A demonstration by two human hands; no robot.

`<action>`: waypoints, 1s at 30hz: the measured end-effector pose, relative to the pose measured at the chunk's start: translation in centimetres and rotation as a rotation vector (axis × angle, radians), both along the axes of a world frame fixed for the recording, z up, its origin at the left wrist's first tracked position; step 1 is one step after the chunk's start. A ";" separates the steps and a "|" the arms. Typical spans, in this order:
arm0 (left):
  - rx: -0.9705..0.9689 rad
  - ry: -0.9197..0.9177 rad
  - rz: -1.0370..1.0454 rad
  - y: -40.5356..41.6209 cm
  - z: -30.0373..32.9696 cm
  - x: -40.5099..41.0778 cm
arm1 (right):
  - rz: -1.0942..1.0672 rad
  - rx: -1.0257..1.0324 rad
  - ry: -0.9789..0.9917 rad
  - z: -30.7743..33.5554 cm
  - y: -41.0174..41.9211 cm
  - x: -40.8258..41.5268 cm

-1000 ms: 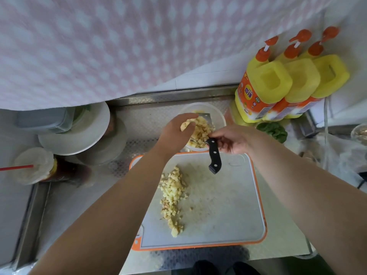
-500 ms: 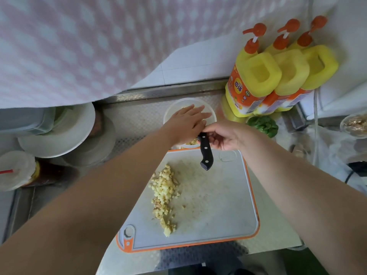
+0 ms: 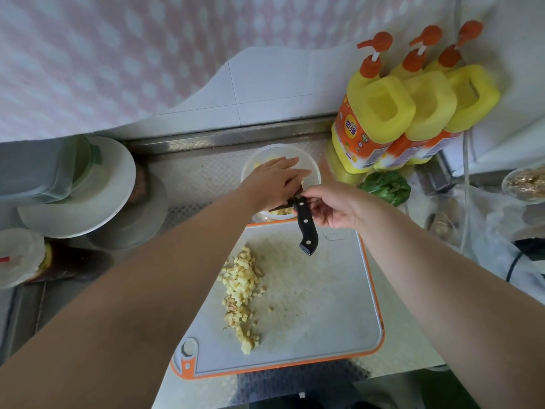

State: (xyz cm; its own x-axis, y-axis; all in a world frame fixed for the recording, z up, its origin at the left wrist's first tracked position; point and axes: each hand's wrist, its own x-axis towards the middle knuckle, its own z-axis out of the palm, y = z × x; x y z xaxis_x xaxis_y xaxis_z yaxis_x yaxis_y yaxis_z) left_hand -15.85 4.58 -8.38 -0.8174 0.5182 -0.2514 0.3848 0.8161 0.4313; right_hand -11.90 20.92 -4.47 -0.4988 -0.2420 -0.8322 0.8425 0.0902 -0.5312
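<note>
Head view, straight down. Left hand [image 3: 274, 184] laid flat over a round translucent bowl [image 3: 309, 163], fingers straight and close together, covering most of the blade. Right hand [image 3: 333, 206] pinching the knife [image 3: 306, 228] at the top of its black riveted handle, thumb and fingers curled round it, with the handle hanging over the far edge of the board [image 3: 318, 320]. Bowl on the embossed steel worktop [image 3: 200, 178], just beside that edge, with a few yellow dice [image 3: 281, 213] showing inside. Board of grey plastic with an orange rim and rounded corners, its surface scratched and stained. On it, left of the middle, a long heap [image 3: 240, 293] of small pale yellow cubes. Right of the bowl, a glossy green pepper [image 3: 386, 187] and three yellow pump bottles [image 3: 380, 113].

Compared with one second ago: left hand no longer cupped round a pile of dice above the bowl, now flattened. Same grip on the knife, handle in nearly the same place. Heap unchanged.
</note>
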 end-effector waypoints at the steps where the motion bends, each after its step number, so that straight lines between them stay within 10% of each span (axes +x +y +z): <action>1: 0.002 0.005 0.004 0.0 -0.2 0.1 | -0.002 0.020 0.010 -0.1 0.1 0.3; 30: 0.008 0.237 0.052 1.5 -2.7 0.7 | -0.396 -0.146 0.187 0.4 0.4 6.7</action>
